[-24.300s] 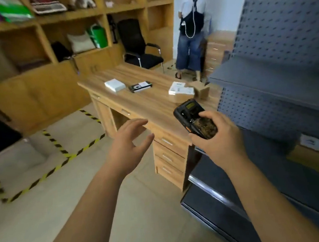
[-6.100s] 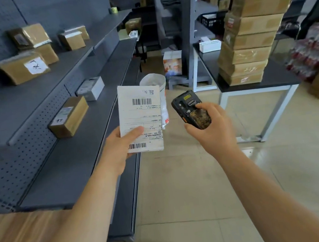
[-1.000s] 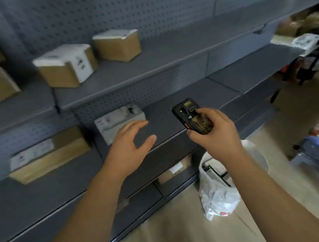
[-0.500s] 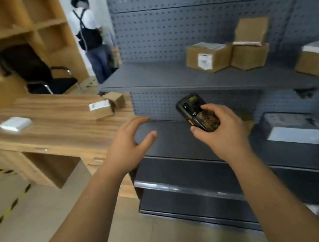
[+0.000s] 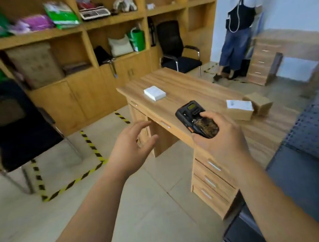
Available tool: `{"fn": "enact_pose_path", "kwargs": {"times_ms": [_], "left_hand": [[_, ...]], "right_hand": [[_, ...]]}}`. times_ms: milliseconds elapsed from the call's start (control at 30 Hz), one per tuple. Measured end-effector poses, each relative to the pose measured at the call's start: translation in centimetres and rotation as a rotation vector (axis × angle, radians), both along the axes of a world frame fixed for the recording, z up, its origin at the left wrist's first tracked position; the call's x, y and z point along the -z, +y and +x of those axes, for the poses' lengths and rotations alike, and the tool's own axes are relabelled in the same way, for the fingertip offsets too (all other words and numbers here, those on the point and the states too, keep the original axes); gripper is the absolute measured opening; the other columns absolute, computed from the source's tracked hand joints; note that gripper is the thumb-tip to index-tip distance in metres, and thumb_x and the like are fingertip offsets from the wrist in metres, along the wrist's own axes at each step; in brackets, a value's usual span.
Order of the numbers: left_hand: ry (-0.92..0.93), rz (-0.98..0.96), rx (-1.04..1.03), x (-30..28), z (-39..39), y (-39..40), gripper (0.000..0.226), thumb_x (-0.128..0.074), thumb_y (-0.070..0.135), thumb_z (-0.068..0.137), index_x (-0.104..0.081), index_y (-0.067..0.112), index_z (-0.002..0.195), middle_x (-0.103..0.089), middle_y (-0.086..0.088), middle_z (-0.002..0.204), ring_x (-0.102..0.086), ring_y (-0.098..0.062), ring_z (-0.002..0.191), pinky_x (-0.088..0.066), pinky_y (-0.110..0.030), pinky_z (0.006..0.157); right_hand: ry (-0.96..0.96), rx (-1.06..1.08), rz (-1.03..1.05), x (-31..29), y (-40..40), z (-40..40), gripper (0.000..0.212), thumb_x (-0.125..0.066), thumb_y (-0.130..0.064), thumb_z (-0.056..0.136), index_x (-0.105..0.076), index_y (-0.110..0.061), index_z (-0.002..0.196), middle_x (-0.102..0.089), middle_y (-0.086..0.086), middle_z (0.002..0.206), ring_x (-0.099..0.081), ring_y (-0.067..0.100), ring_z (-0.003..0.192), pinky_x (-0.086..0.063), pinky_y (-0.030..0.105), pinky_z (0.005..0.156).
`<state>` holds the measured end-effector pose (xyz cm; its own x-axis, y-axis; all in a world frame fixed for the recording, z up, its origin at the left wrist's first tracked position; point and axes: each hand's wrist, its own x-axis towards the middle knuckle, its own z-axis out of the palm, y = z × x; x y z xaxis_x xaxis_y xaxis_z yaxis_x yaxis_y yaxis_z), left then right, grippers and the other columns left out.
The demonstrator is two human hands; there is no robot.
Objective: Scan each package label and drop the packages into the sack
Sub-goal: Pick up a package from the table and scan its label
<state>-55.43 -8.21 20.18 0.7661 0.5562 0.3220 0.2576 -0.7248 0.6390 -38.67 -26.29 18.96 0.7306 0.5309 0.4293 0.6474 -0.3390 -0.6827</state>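
Note:
My right hand (image 5: 219, 136) grips a black handheld scanner (image 5: 196, 119), screen up, held over the near edge of a wooden desk (image 5: 187, 95). My left hand (image 5: 131, 147) hangs open in front of the desk with nothing in it. On the desk lie a flat white package (image 5: 154, 93), a cardboard box with a white label (image 5: 239, 109) and a smaller plain cardboard box (image 5: 259, 102) touching it on the right. No sack is in view.
Wooden wall shelving (image 5: 84, 30) holds bags and goods. One black chair (image 5: 14, 125) stands at left and another black chair (image 5: 176, 47) behind the desk. A person (image 5: 239, 22) stands at the back right. Grey metal shelving (image 5: 316, 142) fills the right. Yellow-black tape (image 5: 89, 142) marks the floor.
My view has swung left from the grey shelves with their cardboard boxes to the wooden desk. Both hands keep their pose, the scanner still in the right one.

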Motion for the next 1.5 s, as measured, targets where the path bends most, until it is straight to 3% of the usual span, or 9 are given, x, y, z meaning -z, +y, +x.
{"fn": "enact_pose_path", "kwargs": {"times_ms": [133, 367, 600, 700, 900, 1033, 1167, 1333, 1500], "left_hand": [[0.038, 0.021, -0.118, -1.5, 1.7, 7.6, 0.045, -0.063, 0.043, 0.091, -0.058, 0.024, 0.132, -0.057, 0.008, 0.134, -0.049, -0.009, 0.126, -0.041, -0.039, 0.108], [0.035, 0.023, -0.145, -2.2, 8.8, 17.1, 0.046, -0.063, 0.042, 0.092, -0.055, 0.025, 0.135, -0.054, 0.011, 0.136, -0.046, -0.006, 0.128, -0.038, -0.035, 0.111], [0.046, -0.035, 0.117, 1.3, 24.1, 24.0, 0.044, -0.065, 0.040, 0.092, -0.057, 0.028, 0.133, -0.054, 0.018, 0.131, -0.039, 0.010, 0.109, -0.031, -0.016, 0.096], [0.041, -0.030, 0.325, 2.4, 33.2, 25.6, 0.043, -0.068, 0.037, 0.091, -0.060, 0.023, 0.131, -0.059, 0.011, 0.129, -0.048, -0.001, 0.112, -0.033, -0.018, 0.097], [0.074, -0.007, 0.765, 3.3, 47.6, 23.8, 0.045, -0.069, 0.036, 0.090, -0.061, 0.014, 0.129, -0.061, -0.001, 0.127, -0.053, -0.017, 0.116, -0.040, -0.031, 0.101], [0.126, -0.042, 0.923, 6.3, 53.3, 20.8, 0.044, -0.069, 0.033, 0.090, -0.061, 0.015, 0.130, -0.059, 0.005, 0.125, -0.052, -0.010, 0.114, -0.037, -0.022, 0.097], [0.245, -0.115, 0.994, 10.5, 57.8, 17.3, 0.055, -0.071, 0.042, 0.085, -0.056, 0.021, 0.134, -0.051, 0.010, 0.135, -0.047, -0.016, 0.128, -0.043, -0.040, 0.105], [0.374, -0.133, 0.977, 14.9, 62.2, 12.6, 0.073, -0.077, 0.039, 0.081, -0.044, 0.025, 0.145, -0.036, 0.008, 0.149, -0.029, -0.017, 0.139, -0.025, -0.024, 0.104], [0.529, 0.005, 0.914, 19.3, 66.5, 8.6, 0.091, -0.078, 0.049, 0.074, -0.032, 0.027, 0.149, -0.027, 0.005, 0.155, -0.029, -0.028, 0.140, -0.026, -0.038, 0.110]], "right_hand": [[0.015, -0.078, 0.036, -0.3, 9.7, 3.3, 0.057, -0.079, -0.044, 0.069, -0.059, -0.036, 0.122, -0.061, -0.011, 0.110, -0.055, 0.013, 0.098, -0.051, 0.035, 0.083], [0.012, -0.097, 0.044, -0.9, 19.8, 10.2, 0.057, -0.081, -0.041, 0.068, -0.061, -0.034, 0.121, -0.057, -0.017, 0.107, -0.050, 0.003, 0.093, -0.047, 0.028, 0.082], [0.121, 0.203, -0.030, 1.5, 21.6, 20.9, 0.059, -0.082, -0.037, 0.071, -0.060, -0.034, 0.125, -0.056, -0.014, 0.112, -0.052, 0.008, 0.101, -0.039, 0.023, 0.084], [0.152, 0.448, -0.049, 1.8, 20.1, 25.1, 0.061, -0.083, -0.034, 0.070, -0.061, -0.032, 0.126, -0.057, -0.010, 0.114, -0.048, 0.006, 0.101, -0.033, 0.019, 0.084], [0.210, 0.832, -0.180, 1.5, 15.7, 28.2, 0.062, -0.078, -0.045, 0.071, -0.057, -0.033, 0.129, -0.056, -0.007, 0.124, -0.052, 0.014, 0.113, -0.045, 0.031, 0.092], [0.263, 0.981, -0.215, 3.1, 13.3, 28.6, 0.063, -0.077, -0.045, 0.070, -0.057, -0.032, 0.129, -0.055, -0.006, 0.125, -0.051, 0.015, 0.115, -0.045, 0.034, 0.096], [0.312, 1.085, -0.196, 5.3, 10.9, 29.9, 0.063, -0.078, -0.042, 0.070, -0.058, -0.030, 0.129, -0.053, -0.007, 0.124, -0.050, 0.010, 0.111, -0.040, 0.026, 0.089], [0.376, 1.112, -0.198, 7.5, 7.7, 33.3, 0.061, -0.078, -0.038, 0.071, -0.058, -0.030, 0.128, -0.052, -0.010, 0.123, -0.045, 0.002, 0.102, -0.038, 0.024, 0.085], [0.432, 1.102, -0.197, 10.0, 5.5, 37.5, 0.060, -0.078, -0.039, 0.071, -0.058, -0.032, 0.127, -0.049, -0.015, 0.116, -0.048, 0.004, 0.100, -0.040, 0.024, 0.085]]}}
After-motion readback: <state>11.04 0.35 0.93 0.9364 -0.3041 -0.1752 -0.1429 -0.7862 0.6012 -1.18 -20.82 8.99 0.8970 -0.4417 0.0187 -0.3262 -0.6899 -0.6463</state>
